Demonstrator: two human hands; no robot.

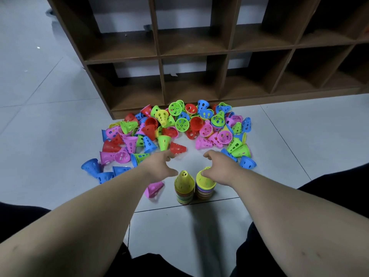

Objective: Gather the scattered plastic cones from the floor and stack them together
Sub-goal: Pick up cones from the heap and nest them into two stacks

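Toppling threatens the tip-up stack (184,186) between the wrists if the left hand (161,166) or right hand (219,169), both loosely spread and empty, clips it reaching for scattered cones (201,142) beyond the fingertips.

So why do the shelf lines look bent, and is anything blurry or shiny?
Head view: the wide-angle lens bows the dark brown wooden cubby shelf and stretches the forearms; head view: soft, even light leaves a faint sheen on the pale grey floor tiles; head view: the bright perforated plastic cones look sharp, with only soft shadows.
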